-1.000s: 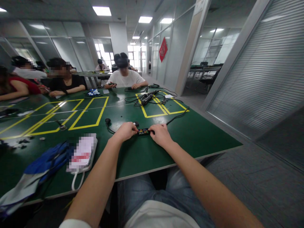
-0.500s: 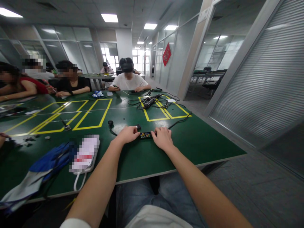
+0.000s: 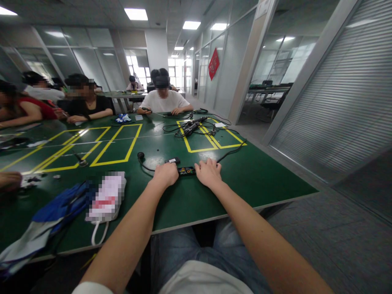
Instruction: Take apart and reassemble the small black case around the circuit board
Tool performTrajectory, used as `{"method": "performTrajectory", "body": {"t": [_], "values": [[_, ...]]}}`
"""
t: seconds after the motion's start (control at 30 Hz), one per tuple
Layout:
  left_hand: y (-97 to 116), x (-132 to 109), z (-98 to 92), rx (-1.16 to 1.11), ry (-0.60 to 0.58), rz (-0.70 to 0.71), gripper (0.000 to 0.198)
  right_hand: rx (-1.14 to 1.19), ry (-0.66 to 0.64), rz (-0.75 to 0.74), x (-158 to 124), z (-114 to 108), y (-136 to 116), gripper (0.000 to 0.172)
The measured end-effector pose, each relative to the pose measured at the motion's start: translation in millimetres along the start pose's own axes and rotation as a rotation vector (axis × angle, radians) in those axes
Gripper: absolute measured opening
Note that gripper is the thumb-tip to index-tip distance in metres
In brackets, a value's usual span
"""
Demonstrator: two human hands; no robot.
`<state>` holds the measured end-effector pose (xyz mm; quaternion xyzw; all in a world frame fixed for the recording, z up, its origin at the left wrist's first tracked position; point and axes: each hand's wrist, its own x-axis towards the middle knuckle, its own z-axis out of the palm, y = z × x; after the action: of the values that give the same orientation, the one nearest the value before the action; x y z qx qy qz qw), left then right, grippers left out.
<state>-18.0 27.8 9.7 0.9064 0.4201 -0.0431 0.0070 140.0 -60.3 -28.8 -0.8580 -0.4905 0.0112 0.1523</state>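
A narrow black case [image 3: 187,171] with exposed circuit parts and orange-yellow spots lies on the green table. My left hand [image 3: 166,175] is closed around its left end, thumb side hidden from view. At the other end my right hand [image 3: 208,173] grips it with bent fingers. A black cord [image 3: 147,168] with a round plug-like end [image 3: 140,155] emerges beside the left hand. Another black cable [image 3: 231,152] leads away from behind the right hand. Just beyond my left knuckles sits a small black block [image 3: 172,160] with a pale label.
To the left lie a phone-like object [image 3: 106,196] with a white cord and a blue-and-white glove [image 3: 58,208]. A tangle of black cables [image 3: 192,126] covers part of the yellow-taped area. Across the table sits a person in white [image 3: 162,100]; other people are at the left.
The small black block behind my left hand shows more fully now. My left hand has turned over slightly at the case's end. The view has shifted a little.
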Motion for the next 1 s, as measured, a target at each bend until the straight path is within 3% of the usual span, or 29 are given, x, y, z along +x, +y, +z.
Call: {"method": "performTrajectory", "body": {"t": [0.2,0.4,0.53,0.73,1.0], "values": [[2,0,-0.1,0.038,-0.021,-0.02,0.043,-0.027,-0.018,0.032,1,-4,-3,0.04],[-1,1,4.9,0.029,0.045,0.01,0.044,0.044,0.116,0.003,-3,1,0,0.028],[-1,3,7.5,0.008,0.094,0.014,0.044,0.036,0.139,-0.026,-4,4,1,0.033],[6,2,10.1,-0.031,0.13,0.018,0.044,0.052,0.092,0.053,0,6,-1,0.039],[3,1,1.5,-0.066,0.044,-0.015,0.052,-0.012,0.077,0.013,-3,-2,-1,0.043]]}}
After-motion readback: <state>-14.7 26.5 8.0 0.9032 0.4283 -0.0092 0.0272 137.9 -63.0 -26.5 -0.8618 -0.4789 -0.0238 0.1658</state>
